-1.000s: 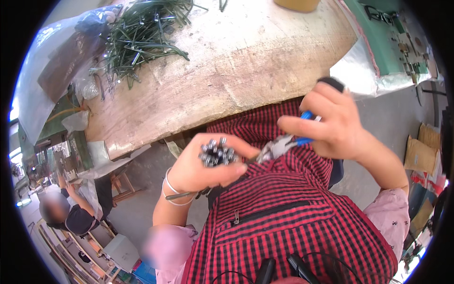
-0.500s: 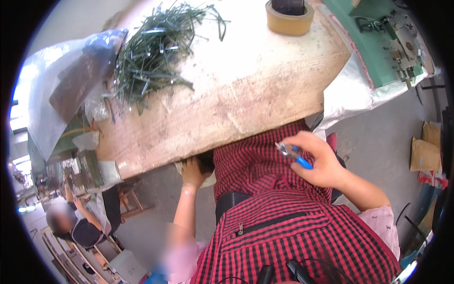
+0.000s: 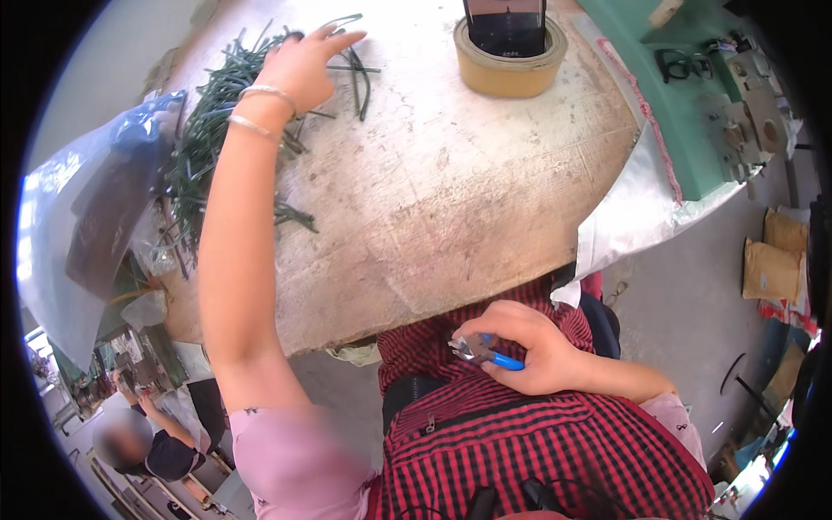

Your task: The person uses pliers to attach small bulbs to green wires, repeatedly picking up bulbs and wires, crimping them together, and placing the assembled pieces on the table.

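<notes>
Close to the wearer's lap, the right hand [image 3: 536, 351] has its fingers curled around small pliers [image 3: 478, 349] with blue grips; the metal nose points away from the palm, and whether its jaws are parted is too small to tell. Directly beneath those fingers is a red-and-black checked apron [image 3: 520, 442]. Beyond them, the left arm stretches over the bench [image 3: 433, 199], and the left hand [image 3: 299, 74] lies palm down on the far part of a heap of dark green strips [image 3: 195, 169]. Its outermost digits are spread apart; the rest are hidden from view, so whether they grip a strip cannot be told. The heap spreads under and to the left of those fingers, with a few loose strips [image 3: 360, 82] just to their right. The step in hand looks like gathering strips while the pliers wait; the next move seems to call for the left fingers to close on some strips and lift them clear of the tangle, then bring them within the pliers' reach. Well to the right of the left fingers, a phone [image 3: 518, 39] stands inside a tan tape roll [image 3: 498, 78]. Farther right, eyeglasses [image 3: 680, 65] rest on a green surface [image 3: 626, 30]. At far left, a seated co-worker [image 3: 173, 455] is visible.
</notes>
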The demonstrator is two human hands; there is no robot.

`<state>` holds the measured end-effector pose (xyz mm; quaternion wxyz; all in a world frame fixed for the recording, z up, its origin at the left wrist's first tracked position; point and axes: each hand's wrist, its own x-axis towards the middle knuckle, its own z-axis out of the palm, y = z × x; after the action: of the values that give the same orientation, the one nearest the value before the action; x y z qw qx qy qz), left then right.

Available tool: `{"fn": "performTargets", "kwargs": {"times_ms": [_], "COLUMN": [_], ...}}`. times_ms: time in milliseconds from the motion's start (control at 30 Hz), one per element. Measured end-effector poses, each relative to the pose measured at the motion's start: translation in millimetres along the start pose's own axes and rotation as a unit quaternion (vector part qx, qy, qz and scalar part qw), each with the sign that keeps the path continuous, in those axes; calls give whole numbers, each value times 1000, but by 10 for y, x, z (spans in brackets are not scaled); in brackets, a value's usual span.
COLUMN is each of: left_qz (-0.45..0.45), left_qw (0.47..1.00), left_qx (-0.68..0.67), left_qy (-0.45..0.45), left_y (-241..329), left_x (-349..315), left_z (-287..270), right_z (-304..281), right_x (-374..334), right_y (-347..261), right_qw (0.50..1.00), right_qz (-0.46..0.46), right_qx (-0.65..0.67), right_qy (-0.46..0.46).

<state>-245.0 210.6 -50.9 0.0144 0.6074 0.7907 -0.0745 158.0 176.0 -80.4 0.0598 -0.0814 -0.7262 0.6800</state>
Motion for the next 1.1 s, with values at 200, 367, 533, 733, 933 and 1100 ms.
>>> {"fn": "performTargets", "kwargs": {"times_ms": [200, 367, 533, 733, 933, 1100], "left_qz": [-93, -131, 5, 211, -55, -164], "left_qw": [989, 969, 976, 941, 770, 477], "left_qx": [-73, -142, -127, -116, -540, -853], "left_qy": [82, 153, 178, 236, 334, 134], "left_y": [886, 1266, 1224, 1034, 1632, 2027], "left_x": [-955, -1666, -2108, -1874, -2350, -2662], "left_z": [455, 331, 104, 169, -101, 77], "right_z": [-184, -180, -172, -8, 28, -9], "right_x": [-136, -168, -242, -312, -656, -382], "right_y": [62, 113, 46, -73, 231, 203], "right_qw": [987, 987, 985, 941, 930, 918], "right_qz": [153, 145, 166, 211, 243, 312], "right_qx": [50, 63, 46, 265, 275, 246], "right_qy": [20, 9, 1, -10, -37, 7]}}
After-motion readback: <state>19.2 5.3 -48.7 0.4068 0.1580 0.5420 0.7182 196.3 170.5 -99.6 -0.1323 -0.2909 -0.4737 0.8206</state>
